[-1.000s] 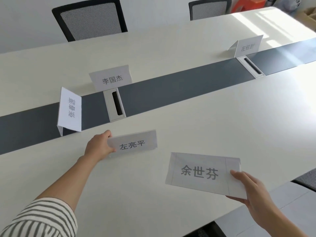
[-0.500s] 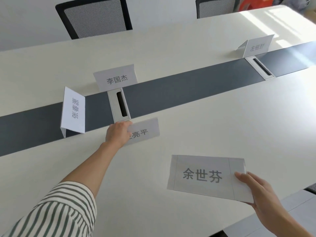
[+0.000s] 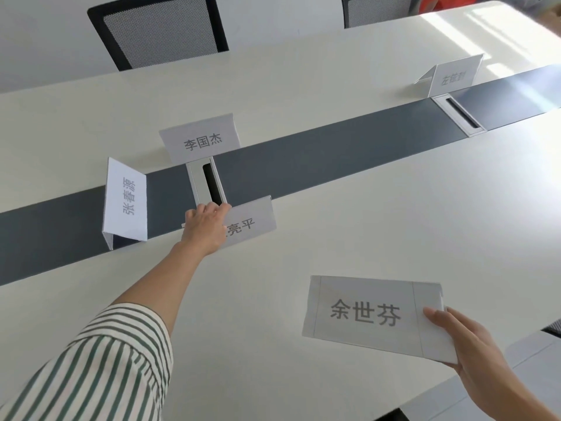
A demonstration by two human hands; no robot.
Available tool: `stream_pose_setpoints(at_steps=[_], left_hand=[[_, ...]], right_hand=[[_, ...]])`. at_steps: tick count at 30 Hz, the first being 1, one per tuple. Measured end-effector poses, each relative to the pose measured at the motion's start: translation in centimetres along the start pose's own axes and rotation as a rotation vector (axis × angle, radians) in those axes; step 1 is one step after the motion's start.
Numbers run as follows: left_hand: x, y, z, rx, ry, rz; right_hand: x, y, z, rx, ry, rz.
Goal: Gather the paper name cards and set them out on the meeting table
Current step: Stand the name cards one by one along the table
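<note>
My left hand (image 3: 205, 227) reaches across the white meeting table (image 3: 379, 208) and grips the left end of a folded paper name card (image 3: 253, 224) standing at the near edge of the dark centre strip (image 3: 334, 159). My right hand (image 3: 461, 344) holds a flat, unfolded name card (image 3: 364, 314) by its right end, above the table's near side. Three folded cards stand on the table: one (image 3: 126, 202) left on the strip, one (image 3: 200, 141) behind the cable box, one (image 3: 452, 75) far right.
A silver cable box (image 3: 197, 183) sits in the strip just beyond my left hand, and a second one (image 3: 455, 115) lies to the right. Two black mesh chairs (image 3: 158, 28) (image 3: 376, 9) stand at the far side. The table's near edge runs under my right hand.
My left hand has carried its folded card away from me, from the near table surface up to the edge of the dark strip beside the cable box. The right hand's card has barely moved.
</note>
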State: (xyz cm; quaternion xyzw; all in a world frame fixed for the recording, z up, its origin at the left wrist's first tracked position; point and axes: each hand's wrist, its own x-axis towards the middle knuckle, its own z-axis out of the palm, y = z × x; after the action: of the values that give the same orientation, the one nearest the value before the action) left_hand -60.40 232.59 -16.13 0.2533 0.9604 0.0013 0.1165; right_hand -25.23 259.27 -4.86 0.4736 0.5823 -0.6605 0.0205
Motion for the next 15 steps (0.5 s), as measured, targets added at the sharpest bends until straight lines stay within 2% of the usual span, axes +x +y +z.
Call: stream_pose_setpoints(at_steps=[5, 9, 11, 15], left_hand=[[0.0, -0.1, -0.1, 0.014, -0.034, 0.004], [-1.0, 2.0, -1.4, 0.004, 0.126, 0.021], [-2.0, 4.5, -2.7, -0.08, 0.197, 0.064], [-5.6, 11.2, -4.8, -0.382, 0.218, 0.14]], right_hand=[[-0.8, 0.4, -0.9, 0.014, 0.02, -0.007], [-1.9, 0.5, -2.3, 0.066, 0.011, -0.024], [-2.9, 0.4, -3.2, 0.103, -0.008, -0.034], [-5.0, 0.7, -5.7, 0.118, -0.003, -0.083]])
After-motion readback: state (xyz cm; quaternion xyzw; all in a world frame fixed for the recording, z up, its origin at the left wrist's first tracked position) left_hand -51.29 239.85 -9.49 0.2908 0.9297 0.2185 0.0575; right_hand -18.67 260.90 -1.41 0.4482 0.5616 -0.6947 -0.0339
